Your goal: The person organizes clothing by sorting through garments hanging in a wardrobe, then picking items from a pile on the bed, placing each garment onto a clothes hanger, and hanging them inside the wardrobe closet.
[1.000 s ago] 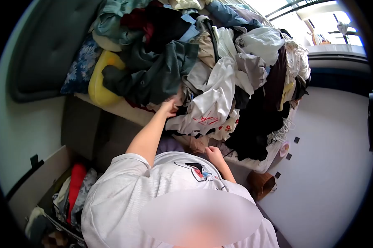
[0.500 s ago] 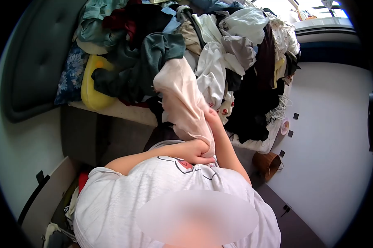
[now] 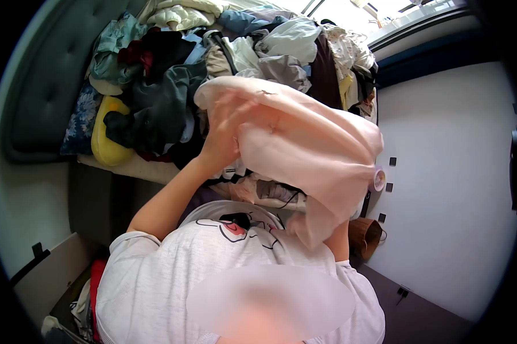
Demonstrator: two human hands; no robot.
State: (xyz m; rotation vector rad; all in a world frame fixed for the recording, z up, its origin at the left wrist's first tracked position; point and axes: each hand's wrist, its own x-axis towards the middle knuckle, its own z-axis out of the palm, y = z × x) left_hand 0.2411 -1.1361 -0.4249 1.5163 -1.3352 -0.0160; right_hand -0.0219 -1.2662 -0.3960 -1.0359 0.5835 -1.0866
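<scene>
- Plain pale pink: cloth (image 3: pixel 310 143), two o'clock.
- White, printed black and red: shirt (image 3: pixel 166 281), six o'clock.
- Yellow with orange spot: cushion (image 3: pixel 106 146), nine o'clock.
- Dark blue, pale floral: pillow (image 3: pixel 80 121), nine o'clock.
- Brown: basket (image 3: pixel 364 236), four o'clock.

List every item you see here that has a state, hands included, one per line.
Pink garment: held up, loosely spread
Left hand: raised, touching the pink garment
Right hand: hidden by fabric
Dark green garment: crumpled
Yellow cushion: partly covered
White puffy garment: bunched up
Brown basket: tilted
Storage compartment: open, clothes inside
</scene>
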